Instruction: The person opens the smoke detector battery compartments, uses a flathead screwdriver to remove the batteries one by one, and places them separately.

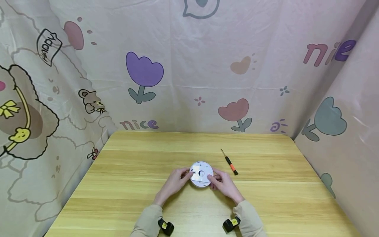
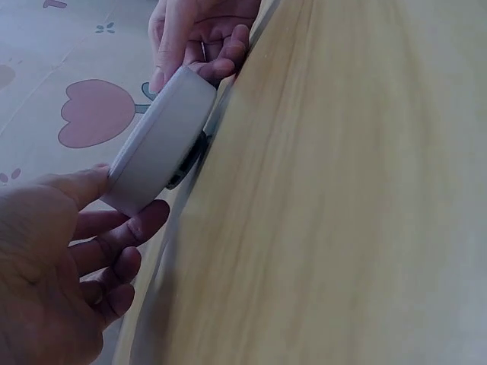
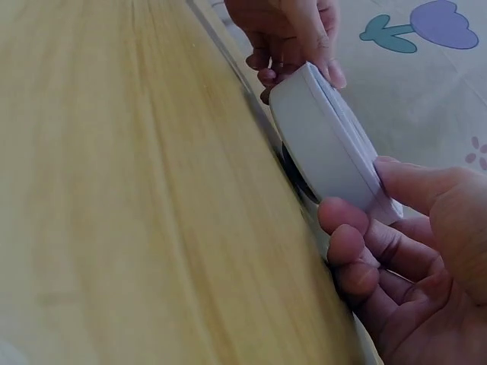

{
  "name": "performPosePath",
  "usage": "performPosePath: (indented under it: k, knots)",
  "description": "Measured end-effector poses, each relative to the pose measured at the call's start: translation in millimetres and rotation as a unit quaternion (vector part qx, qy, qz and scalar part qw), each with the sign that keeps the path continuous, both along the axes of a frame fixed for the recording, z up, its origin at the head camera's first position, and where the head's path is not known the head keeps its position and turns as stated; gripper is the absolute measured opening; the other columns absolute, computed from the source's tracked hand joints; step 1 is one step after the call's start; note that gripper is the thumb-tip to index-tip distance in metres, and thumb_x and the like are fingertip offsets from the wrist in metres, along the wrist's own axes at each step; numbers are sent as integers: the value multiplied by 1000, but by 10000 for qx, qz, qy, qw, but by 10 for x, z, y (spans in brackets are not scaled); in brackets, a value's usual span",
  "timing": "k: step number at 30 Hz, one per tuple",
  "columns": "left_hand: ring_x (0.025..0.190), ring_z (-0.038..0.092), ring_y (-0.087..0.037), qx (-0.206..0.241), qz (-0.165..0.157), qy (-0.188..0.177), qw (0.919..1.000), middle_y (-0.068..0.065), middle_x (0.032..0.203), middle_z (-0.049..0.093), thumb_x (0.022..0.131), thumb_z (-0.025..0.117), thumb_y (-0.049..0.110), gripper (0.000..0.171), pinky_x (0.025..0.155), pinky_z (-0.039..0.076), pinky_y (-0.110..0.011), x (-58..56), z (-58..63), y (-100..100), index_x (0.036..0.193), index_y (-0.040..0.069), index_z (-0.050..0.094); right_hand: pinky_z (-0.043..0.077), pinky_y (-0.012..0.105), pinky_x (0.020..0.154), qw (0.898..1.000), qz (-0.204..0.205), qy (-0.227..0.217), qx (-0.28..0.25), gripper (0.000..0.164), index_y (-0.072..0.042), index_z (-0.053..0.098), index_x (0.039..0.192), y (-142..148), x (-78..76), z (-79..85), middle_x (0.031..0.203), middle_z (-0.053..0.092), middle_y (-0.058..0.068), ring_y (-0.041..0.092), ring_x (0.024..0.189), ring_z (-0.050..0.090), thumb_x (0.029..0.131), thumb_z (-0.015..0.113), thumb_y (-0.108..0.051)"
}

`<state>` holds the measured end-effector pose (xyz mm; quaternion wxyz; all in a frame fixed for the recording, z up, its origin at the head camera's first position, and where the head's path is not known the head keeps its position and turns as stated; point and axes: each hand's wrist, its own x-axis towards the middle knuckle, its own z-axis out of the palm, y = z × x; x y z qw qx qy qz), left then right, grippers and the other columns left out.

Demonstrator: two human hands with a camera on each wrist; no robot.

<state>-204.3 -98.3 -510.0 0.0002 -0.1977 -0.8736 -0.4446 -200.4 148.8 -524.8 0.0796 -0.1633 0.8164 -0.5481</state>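
L fingers (image 2: pixel 114 243) & R fingers (image 3: pixel 397 253) pinch opp. edges of smooth, white, rnd disc (image 1: pixel 200 180) over wood-grain tbl (image 1: pixel 142 158).

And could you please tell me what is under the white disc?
Under the white disc, a dark part juts out, facing the wooden table. Most of the underside is hidden by the disc itself.

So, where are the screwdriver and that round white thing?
Screwdriver (image 1: pixel 230 163): head view, on its handle.
Round white thing (image 1: pixel 202 179): head view, on its flat face, just below the centre.
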Motion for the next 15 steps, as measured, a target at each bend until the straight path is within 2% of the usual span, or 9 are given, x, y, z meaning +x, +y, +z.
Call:
performPosePath:
  k: [3, 6, 9, 12, 15]
  knots:
    - [91, 63, -7, -94, 25, 72, 9999, -4, 104, 76, 103, 57, 27, 32, 83, 56, -23, -4, -6, 5, 121, 4, 71, 57, 24, 53, 10000, -36, -23, 31, 58, 5, 45, 147, -5, 0, 7, 74, 71, 16, 8, 58, 61, 100, 62, -25]
    - [90, 61, -8, -165, 49, 152, 9997, -2, 103, 75, 103, 57, 26, 29, 83, 56, -25, -5, -14, 9, 118, 6, 73, 53, 23, 50, 9999, -144, 36, 76, 60, 6, 46, 146, -10, 4, 15, 73, 70, 17, 8, 57, 59, 99, 64, -26]
    - [102, 65, -17, -164, 117, 114, 9997, -7, 111, 75, 103, 57, 27, 32, 95, 56, -37, -1, -21, 10, 121, 5, 72, 51, 21, 50, 9990, -408, 154, 96, 57, 5, 51, 142, -22, 12, 23, 76, 69, 14, 6, 58, 57, 96, 68, -24]
    - [119, 63, -30, -116, 231, -36, 9997, -16, 125, 70, 103, 57, 30, 39, 108, 50, -52, 9, -22, 11, 128, 3, 67, 51, 18, 56, 9967, -721, 385, 5, 50, 2, 58, 136, -40, 16, 25, 83, 67, 12, 5, 66, 56, 92, 73, -19]
    - [127, 58, -37, -29, 298, -128, 9995, -20, 132, 65, 102, 57, 32, 43, 112, 45, -57, 20, -16, 15, 133, 2, 63, 55, 16, 72, 9936, -892, 651, -241, 46, -1, 62, 132, -64, 24, 8, 101, 66, 15, 7, 82, 61, 90, 75, -14]
